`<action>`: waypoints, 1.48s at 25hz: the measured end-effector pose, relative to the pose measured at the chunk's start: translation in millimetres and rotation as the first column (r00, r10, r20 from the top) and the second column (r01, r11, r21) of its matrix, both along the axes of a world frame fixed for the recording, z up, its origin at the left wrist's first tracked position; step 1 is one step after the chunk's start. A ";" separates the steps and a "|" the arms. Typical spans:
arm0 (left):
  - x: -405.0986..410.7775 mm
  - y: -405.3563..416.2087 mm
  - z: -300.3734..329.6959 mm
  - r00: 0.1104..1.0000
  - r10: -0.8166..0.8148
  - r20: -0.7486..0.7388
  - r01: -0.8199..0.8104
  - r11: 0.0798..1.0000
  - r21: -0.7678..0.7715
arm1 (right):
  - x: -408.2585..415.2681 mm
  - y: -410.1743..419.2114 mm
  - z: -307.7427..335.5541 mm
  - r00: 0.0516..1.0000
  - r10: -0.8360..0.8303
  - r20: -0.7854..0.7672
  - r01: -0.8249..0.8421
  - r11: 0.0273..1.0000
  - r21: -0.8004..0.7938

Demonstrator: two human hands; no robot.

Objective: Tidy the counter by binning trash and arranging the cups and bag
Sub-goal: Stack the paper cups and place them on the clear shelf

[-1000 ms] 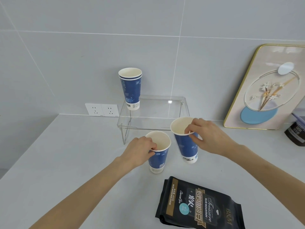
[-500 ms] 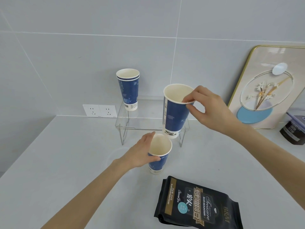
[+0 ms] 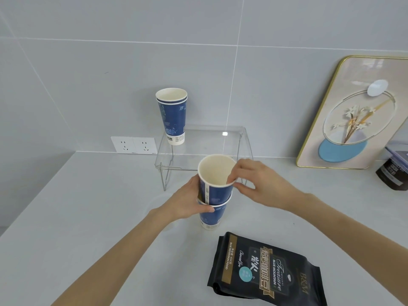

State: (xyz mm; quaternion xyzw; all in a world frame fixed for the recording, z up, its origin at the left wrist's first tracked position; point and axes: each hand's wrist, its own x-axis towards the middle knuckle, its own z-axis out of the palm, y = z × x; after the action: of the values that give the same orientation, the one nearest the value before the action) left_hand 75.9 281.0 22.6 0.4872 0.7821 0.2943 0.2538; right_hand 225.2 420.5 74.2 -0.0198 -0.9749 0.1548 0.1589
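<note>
Two blue paper cups are nested on the grey counter (image 3: 88,217). The upper cup (image 3: 217,184) sits partway inside the lower cup (image 3: 210,217). My left hand (image 3: 187,202) wraps the left side of the lower cup near its rim. My right hand (image 3: 260,184) pinches the upper cup's rim, fingertips inside. A stack of two more blue cups (image 3: 173,115) stands on the left end of a clear acrylic shelf (image 3: 209,146) behind. A black coffee bag (image 3: 265,268) lies flat on the counter in front of the cups.
A gold-framed picture (image 3: 357,111) leans on the tiled wall at right. A dark lidded container (image 3: 395,171) stands at the right edge. A double wall socket (image 3: 133,145) sits left of the shelf.
My right hand lifted its cup off the counter, carried it left and lowered it into the cup held by my left hand. The left hand stayed in place.
</note>
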 end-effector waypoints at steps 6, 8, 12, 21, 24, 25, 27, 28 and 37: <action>-0.2 -1.5 -2.2 0.999 0.021 0.048 -0.023 0.999 0.037 | -0.5 -4.1 -38.1 0.998 0.003 0.068 -0.009 0.996 0.089; 0.5 -1.5 -2.8 0.998 0.029 0.054 -0.029 1.000 0.007 | -3.6 -4.5 -44.9 0.997 -0.006 0.081 0.000 0.998 0.064; -1.6 -3.7 -5.4 0.998 0.020 -0.064 -0.020 1.000 0.002 | -3.4 -8.3 -54.3 0.988 -0.030 0.152 0.031 1.000 -0.005; -1.3 -15.0 7.4 0.863 -0.053 -0.503 0.124 0.986 0.109 | -6.5 -10.9 -38.8 0.999 -0.025 0.026 0.021 0.989 0.148; -11.5 -18.8 24.5 0.877 0.030 -0.480 0.096 0.967 0.236 | -12.2 -10.8 -12.7 0.999 -0.016 -0.034 0.021 0.986 0.167; -15.2 -20.2 32.5 0.882 0.059 -0.467 0.092 0.951 0.295 | -15.7 -10.0 -3.3 0.999 -0.015 -0.051 0.023 0.987 0.160; -25.2 -22.8 49.0 0.889 0.103 -0.446 0.088 0.918 0.387 | -26.9 -9.4 15.6 0.996 -0.008 -0.091 0.022 0.989 0.148; -31.0 -23.4 56.6 0.892 0.121 -0.436 0.081 0.905 0.418 | -33.4 -8.7 23.1 0.994 -0.011 -0.113 0.026 0.991 0.129; -83.5 -18.4 91.5 0.841 0.363 -0.402 -0.122 0.850 0.513 | -107.2 -9.6 59.9 0.983 -0.090 -0.161 0.100 0.993 0.055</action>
State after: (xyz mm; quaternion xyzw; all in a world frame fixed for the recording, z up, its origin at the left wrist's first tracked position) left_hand -7.5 262.5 114.1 0.4851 0.7824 0.3730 -0.1160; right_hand 117.9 410.9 134.1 -0.0489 -0.9615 0.1173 0.2435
